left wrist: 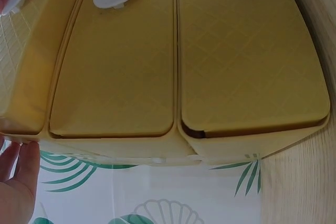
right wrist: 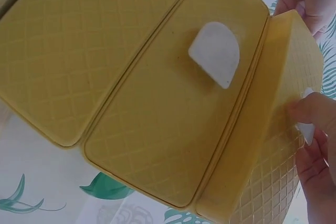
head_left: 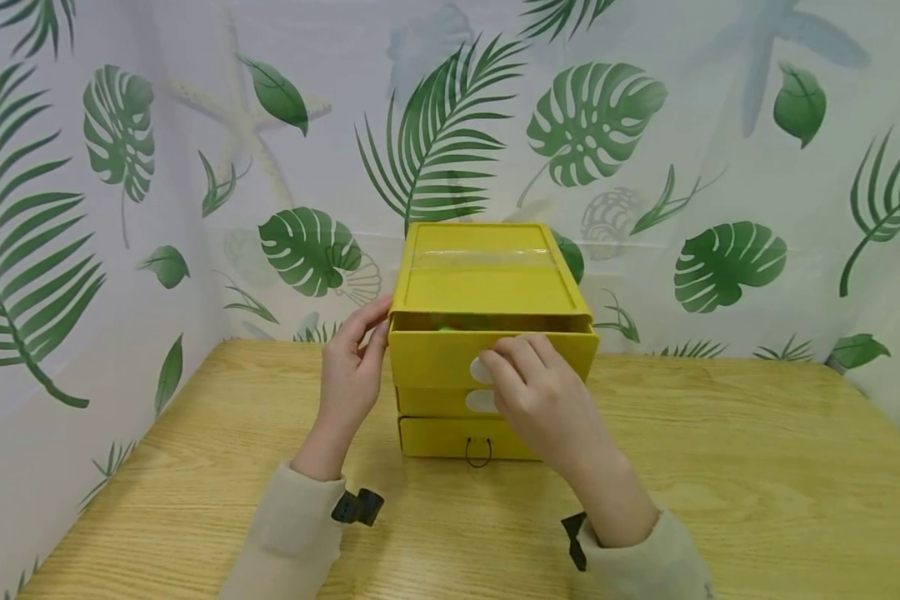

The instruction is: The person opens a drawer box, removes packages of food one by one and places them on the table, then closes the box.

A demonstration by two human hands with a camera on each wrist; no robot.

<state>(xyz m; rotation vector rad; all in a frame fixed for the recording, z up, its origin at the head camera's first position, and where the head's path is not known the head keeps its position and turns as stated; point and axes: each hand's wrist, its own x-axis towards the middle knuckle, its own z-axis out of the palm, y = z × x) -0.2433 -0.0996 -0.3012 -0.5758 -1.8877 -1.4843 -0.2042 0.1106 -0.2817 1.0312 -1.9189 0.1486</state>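
A yellow drawer box (head_left: 487, 283) with three stacked drawers stands on the table. Its top drawer (head_left: 435, 358) is pulled partway out, and a bit of something green shows inside. My right hand (head_left: 543, 396) pinches the white knob (right wrist: 306, 124) of that top drawer between thumb and fingers. Against the box's left side, near its top, rests my left hand (head_left: 352, 367), fingers extended. The middle drawer (left wrist: 113, 72) has a white knob (right wrist: 216, 53) and is closed. A thin black loop (head_left: 478, 452) serves as the handle on the closed bottom drawer (head_left: 431, 437).
The wooden table (head_left: 720, 467) spreads to both sides of the box. Behind it hangs a white cloth (head_left: 495, 125) printed with green leaves. Clear tape (head_left: 480, 257) runs across the box's top. A black strap (head_left: 357, 506) is on the left wrist.
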